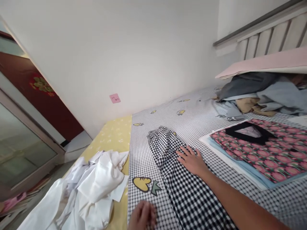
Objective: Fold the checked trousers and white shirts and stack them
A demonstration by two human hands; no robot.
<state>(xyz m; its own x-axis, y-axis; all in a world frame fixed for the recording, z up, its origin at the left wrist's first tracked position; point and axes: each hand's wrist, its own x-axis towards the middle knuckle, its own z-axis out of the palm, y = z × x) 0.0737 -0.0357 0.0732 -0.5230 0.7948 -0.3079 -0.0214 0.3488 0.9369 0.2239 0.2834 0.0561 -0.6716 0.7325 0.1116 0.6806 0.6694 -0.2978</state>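
Hands flat on a checked garment

Checked cloth (177,179), black and white, lies stretched across the bed (192,118) from the middle of the frame down to the lower edge. The right hand (192,161) rests on it near its upper end, palm down, fingers spread and open, gripping nothing. The left hand (142,215) shows only partly at the bottom edge, lying on the finer-checked sheet just left of the cloth; its fingers look loosely extended, holding nothing.

At lower left a crumpled white garment (91,188) sits on a yellow sheet (115,134). To the right, a folded floral garment (261,150) with a black collar lies flat on pale folded pieces. A heap of grey, blue and tan clothes (259,95) occupies the upper right, under a pink board (266,64). A small pink note (114,98) sticks to the white wall.
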